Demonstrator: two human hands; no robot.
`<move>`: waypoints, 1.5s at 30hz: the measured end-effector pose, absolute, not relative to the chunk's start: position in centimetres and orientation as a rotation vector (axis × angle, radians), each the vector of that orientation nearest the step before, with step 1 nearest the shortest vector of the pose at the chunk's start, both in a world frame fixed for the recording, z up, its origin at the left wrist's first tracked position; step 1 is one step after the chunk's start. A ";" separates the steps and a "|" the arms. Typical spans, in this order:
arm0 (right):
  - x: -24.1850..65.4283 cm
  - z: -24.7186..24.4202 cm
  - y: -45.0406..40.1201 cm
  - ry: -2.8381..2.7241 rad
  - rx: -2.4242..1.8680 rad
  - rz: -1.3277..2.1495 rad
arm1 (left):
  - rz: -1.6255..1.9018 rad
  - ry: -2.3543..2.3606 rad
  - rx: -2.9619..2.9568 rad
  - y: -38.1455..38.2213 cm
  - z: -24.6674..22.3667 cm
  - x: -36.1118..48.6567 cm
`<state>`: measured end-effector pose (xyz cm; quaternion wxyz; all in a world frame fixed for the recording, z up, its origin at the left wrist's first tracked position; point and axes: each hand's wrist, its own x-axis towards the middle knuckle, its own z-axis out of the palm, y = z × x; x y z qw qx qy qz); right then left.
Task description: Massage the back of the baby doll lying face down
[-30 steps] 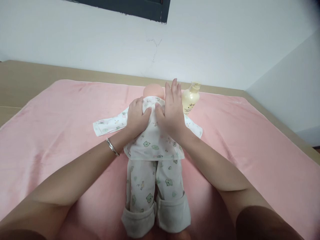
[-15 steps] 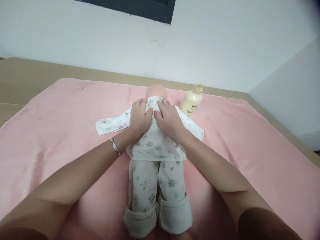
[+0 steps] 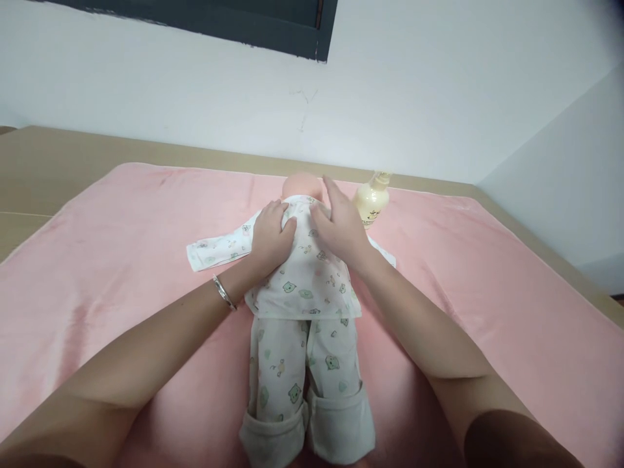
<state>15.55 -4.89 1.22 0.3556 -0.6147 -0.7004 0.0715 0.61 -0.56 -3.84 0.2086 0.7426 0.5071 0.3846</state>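
A doll (image 3: 303, 186) lies on a pink blanket (image 3: 146, 214), its head toward the wall. It wears a white printed top (image 3: 307, 286) and white printed trousers (image 3: 283, 364) with turned-up cuffs. My left hand (image 3: 273, 235) rests on the left shoulder area of the top, fingers spread and holding nothing. Over the right shoulder area is my right hand (image 3: 342, 227), its fingers apart and pointing up; whether it touches the cloth is unclear. A pale yellow pump bottle (image 3: 372, 200) stands just beyond my right hand.
The blanket covers much of a wooden surface (image 3: 63, 149), whose back edge meets a white wall (image 3: 414, 84). A dark frame (image 3: 273, 26) is set in the wall at the top.
My right hand has lifted from the top and its fingers have opened upward. My left hand stays on the doll's shoulder. The view has tilted slightly up.
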 end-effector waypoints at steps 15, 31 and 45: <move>18.5 4.6 -4.9 -1.732 -1.480 0.069 | 1.146 1.328 1.625 -0.5 -1.4 0.1; 25.2 6.5 -3.9 -1.856 -1.797 -0.044 | 0.885 0.632 0.834 1.8 7.5 12.4; 23.3 4.9 -3.0 -1.804 -1.999 -0.532 | 0.851 0.630 0.992 -0.4 8.1 9.3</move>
